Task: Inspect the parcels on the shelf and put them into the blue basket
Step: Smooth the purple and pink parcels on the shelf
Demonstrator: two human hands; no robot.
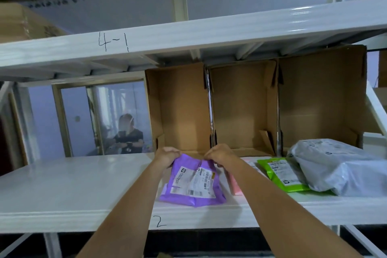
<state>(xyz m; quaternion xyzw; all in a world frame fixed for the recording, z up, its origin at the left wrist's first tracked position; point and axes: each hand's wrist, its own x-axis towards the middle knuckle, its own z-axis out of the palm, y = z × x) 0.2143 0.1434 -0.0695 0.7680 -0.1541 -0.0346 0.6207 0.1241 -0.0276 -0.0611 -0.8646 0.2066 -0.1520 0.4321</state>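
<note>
Both hands [167, 158] [219, 156] grip purple parcel's [193, 182] far edge on shelf [73, 184].

Parcel storeroom, numbered white shelf [62, 190], cardboard bins [243, 107], mailers [335, 165]

White metal shelving [62, 184] fills the view, its upper board [188, 35] hand-marked "4-1" and the lower edge marked "2". Three open cardboard boxes [247, 107] stand on their sides at the back of the lower board. Further back — a pale bluish wall [125, 6], dim light and a glazed partition [83, 119], a seated person [129, 134] behind it.
</note>
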